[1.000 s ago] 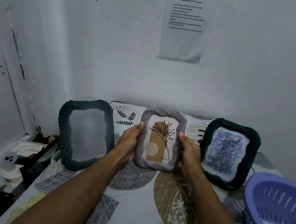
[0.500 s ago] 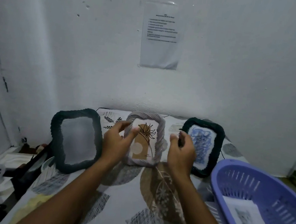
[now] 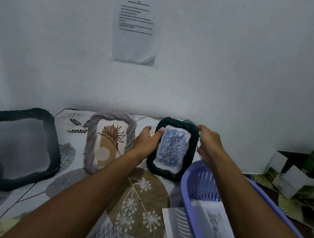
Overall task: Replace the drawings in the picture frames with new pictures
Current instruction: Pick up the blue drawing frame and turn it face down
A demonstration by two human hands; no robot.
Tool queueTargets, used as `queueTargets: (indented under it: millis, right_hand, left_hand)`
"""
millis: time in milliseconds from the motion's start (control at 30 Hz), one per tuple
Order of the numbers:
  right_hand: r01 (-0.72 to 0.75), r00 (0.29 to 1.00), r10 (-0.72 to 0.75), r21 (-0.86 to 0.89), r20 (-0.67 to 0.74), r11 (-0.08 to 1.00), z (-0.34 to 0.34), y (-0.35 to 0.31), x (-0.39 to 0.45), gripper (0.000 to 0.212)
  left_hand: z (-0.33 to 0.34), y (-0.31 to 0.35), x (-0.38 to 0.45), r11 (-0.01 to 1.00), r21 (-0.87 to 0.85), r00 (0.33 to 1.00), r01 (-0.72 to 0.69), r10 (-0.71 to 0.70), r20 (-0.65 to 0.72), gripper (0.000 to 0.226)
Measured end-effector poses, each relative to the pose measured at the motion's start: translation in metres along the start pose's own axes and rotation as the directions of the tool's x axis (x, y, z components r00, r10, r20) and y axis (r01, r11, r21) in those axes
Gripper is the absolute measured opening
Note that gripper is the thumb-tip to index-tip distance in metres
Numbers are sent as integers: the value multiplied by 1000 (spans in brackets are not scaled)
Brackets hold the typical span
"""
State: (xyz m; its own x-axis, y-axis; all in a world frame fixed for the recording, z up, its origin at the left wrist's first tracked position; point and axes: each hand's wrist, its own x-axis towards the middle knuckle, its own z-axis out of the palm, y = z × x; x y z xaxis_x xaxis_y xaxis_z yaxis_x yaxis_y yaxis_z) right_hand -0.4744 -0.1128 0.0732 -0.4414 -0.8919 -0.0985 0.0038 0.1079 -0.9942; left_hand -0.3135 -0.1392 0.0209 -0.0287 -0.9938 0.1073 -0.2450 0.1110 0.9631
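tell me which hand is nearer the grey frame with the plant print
Left. The left hand sits just right of the grey frame, gripping the dark green frame; the right hand grips its far side.

This looks like a plain room in a home: a leaf-patterned bedsheet (image 3: pixel 137 200) meets a scuffed white wall (image 3: pixel 237 79) bearing a printed sheet (image 3: pixel 135 26), with 3 picture frames (image 3: pixel 109 142), a purple plastic basket (image 3: pixel 199 182) and stacked small cartons (image 3: pixel 296 177).

The wall notice's (image 3: pixel 136 26) print is too small to read, and the boxes (image 3: pixel 300 177) at right are blurred
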Motion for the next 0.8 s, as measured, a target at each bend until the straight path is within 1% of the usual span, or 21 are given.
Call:
queueTargets:
  millis: [33,100,167,200,233,300,367,467,533,600,700,800]
  right_hand:
    - [-15,1000,15,-2,27,1000,3,1,4,22]
    - [-45,997,47,-20,65,999,7,5,10,35]
    - [-56,996,59,-46,67,997,8,7,13,44]
    - [-44,997,47,-52,62,998,8,6,11,41]
    - [-20,998,23,-49,63,999,8,3,7,34]
    - [49,998,-48,-39,43,998,5,-6,1,25]
    - [122,992,-122,-9,17,992,2,-20,-10,26]
    - [171,984,-174,70,47,983,-3,-48,-31,25]
    - [195,975,-204,100,92,976,-2,-64,-48,22]
    - [235,961,-249,117,118,965,0,-76,-65,20]
    - [258,940,-282,141,192,956,4,-84,-96,11]
    - [248,905,-283,146,317,958,5,-79,-130,12]
  left_hand:
    - [3,-1,4,1000,1,1000,29,-29,10,77]
    - [6,-2,11,997,10,997,72,-72,30,81]
    - [9,-3,14,995,11,992,98,-99,76,90]
    - [10,-4,15,995,3,991,103,-103,87,95]
    - [11,-7,19,995,-7,992,98,-97,85,94]
    - [9,4,15,999,-24,998,47,-45,50,75]
    - [2,27,8,999,-16,999,-32,32,15,60]
    - [-20,64,-6,989,35,989,-144,145,-29,50]
    - [-40,84,-21,980,51,979,-192,195,-62,45]
    - [-60,99,-40,970,68,966,-234,239,-94,34]
    - [-90,111,-75,970,24,962,-241,242,-127,20]
    - [-118,111,-118,979,-102,971,-175,155,-180,20]
